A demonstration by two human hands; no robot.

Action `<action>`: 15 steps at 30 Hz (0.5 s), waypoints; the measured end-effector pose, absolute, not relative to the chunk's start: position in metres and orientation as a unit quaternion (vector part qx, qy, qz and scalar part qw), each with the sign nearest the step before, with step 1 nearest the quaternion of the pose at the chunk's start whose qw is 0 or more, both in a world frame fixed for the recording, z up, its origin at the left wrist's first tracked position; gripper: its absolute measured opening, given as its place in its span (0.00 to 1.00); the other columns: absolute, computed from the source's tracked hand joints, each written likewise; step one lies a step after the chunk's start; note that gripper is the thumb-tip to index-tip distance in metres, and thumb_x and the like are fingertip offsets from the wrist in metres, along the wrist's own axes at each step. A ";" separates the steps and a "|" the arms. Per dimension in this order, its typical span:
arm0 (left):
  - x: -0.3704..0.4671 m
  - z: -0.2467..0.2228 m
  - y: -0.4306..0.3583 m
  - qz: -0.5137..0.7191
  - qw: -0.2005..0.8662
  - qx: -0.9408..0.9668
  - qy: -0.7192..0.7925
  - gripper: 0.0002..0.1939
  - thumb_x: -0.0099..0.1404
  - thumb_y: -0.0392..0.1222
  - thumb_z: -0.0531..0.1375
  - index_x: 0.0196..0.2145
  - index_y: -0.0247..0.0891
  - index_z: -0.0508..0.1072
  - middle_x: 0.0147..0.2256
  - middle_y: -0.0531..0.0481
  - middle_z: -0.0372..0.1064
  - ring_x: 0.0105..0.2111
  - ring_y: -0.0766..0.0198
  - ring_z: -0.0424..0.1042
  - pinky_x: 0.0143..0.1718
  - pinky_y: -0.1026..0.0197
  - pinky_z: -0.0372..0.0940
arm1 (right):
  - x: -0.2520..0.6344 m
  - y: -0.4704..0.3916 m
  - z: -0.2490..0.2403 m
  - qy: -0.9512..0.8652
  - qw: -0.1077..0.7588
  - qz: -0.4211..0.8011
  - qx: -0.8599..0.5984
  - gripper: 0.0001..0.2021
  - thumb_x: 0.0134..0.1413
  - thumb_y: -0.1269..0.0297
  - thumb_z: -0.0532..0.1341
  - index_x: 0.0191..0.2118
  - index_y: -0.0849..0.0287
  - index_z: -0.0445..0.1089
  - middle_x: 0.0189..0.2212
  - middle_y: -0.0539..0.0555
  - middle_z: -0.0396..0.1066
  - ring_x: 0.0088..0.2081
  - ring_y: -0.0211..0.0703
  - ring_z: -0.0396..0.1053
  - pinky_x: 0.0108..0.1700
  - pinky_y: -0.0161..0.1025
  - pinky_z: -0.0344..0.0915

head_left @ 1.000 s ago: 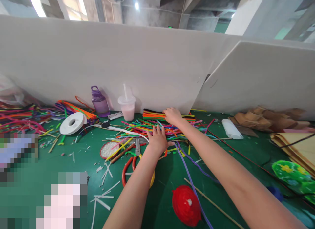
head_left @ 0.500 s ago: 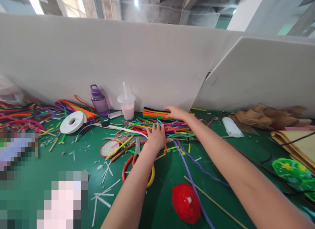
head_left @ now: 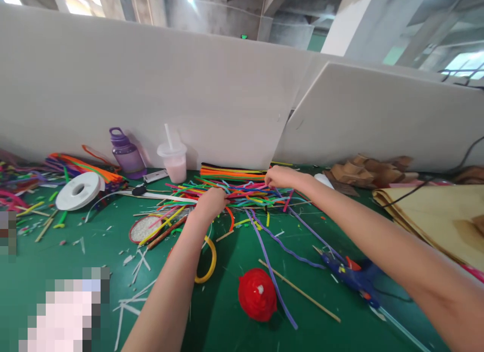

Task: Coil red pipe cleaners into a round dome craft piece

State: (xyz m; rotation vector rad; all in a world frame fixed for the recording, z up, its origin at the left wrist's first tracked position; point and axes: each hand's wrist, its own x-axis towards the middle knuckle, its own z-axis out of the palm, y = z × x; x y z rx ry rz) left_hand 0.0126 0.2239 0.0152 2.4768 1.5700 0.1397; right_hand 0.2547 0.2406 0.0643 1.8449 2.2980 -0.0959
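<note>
Colourful pipe cleaners [head_left: 242, 190] lie in a loose, tangled pile across the middle of the green table. My left hand [head_left: 212, 200] rests at the pile's left part, its fingers curled down among the strands; what they hold is hidden. At the right end of the pile, my right hand [head_left: 282, 177] has its fingers bent together over the strands, and what is between them cannot be made out. Behind the pile a neat bundle of orange, yellow and black pipe cleaners [head_left: 232, 172] lies against the white board. Purple strips [head_left: 266, 251] trail toward a round red object [head_left: 257, 295].
A purple bottle [head_left: 127, 155], a lidded cup [head_left: 174, 163] and a white spool [head_left: 79, 191] stand or lie at the left. A dish of white beads [head_left: 143, 229] is nearer. A blue glue gun [head_left: 350, 276] lies under my right forearm, near a wooden stick [head_left: 302, 291].
The view has turned right, bringing the glue gun into sight. My left hand's spread fingers have curled into the pile; my right hand has moved from the neat bundle to the pile's right end.
</note>
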 end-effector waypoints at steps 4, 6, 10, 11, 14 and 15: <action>0.012 0.014 0.227 0.051 0.099 0.839 0.532 0.13 0.64 0.41 0.56 0.39 0.38 0.79 0.39 0.42 0.76 0.42 0.55 0.74 0.44 0.58 0.65 | 0.281 0.233 0.087 0.762 0.055 0.025 0.645 0.12 0.51 0.72 0.60 0.39 0.57 0.79 0.37 0.58 0.78 0.39 0.51 0.75 0.40 0.41 0.68; 0.012 0.014 0.225 0.059 0.097 0.842 0.528 0.13 0.64 0.41 0.55 0.40 0.39 0.79 0.39 0.43 0.76 0.41 0.55 0.74 0.43 0.58 0.66 | 0.298 0.231 0.106 0.748 0.014 0.065 0.660 0.14 0.56 0.71 0.57 0.43 0.57 0.78 0.40 0.60 0.77 0.42 0.54 0.74 0.44 0.46 0.67; 0.016 0.019 0.219 0.100 0.068 0.850 0.513 0.21 0.58 0.45 0.63 0.50 0.42 0.73 0.51 0.44 0.70 0.52 0.52 0.67 0.50 0.57 0.62 | 0.322 0.229 0.137 0.677 -0.241 0.130 0.683 0.14 0.56 0.74 0.54 0.40 0.62 0.77 0.37 0.60 0.77 0.42 0.50 0.72 0.47 0.47 0.65; 0.018 0.021 0.217 0.123 0.047 0.851 0.509 0.25 0.56 0.44 0.65 0.52 0.41 0.72 0.54 0.43 0.67 0.55 0.51 0.63 0.53 0.57 0.60 | 0.322 0.227 0.139 0.657 -0.285 0.108 0.689 0.15 0.54 0.76 0.53 0.40 0.64 0.76 0.37 0.61 0.77 0.41 0.48 0.72 0.46 0.45 0.66; 0.021 0.027 0.214 0.192 0.012 0.838 0.511 0.19 0.57 0.44 0.64 0.46 0.37 0.74 0.48 0.41 0.71 0.50 0.53 0.68 0.48 0.57 0.63 | 0.310 0.222 0.130 0.638 -0.316 0.027 0.702 0.14 0.51 0.79 0.53 0.37 0.66 0.75 0.33 0.61 0.77 0.33 0.43 0.72 0.36 0.38 0.66; 0.021 0.028 0.213 0.196 0.031 0.834 0.515 0.14 0.59 0.45 0.62 0.43 0.37 0.75 0.42 0.43 0.73 0.44 0.55 0.71 0.44 0.58 0.65 | 0.303 0.219 0.122 0.647 -0.304 -0.005 0.699 0.12 0.50 0.78 0.54 0.36 0.65 0.75 0.30 0.59 0.77 0.29 0.40 0.70 0.32 0.35 0.64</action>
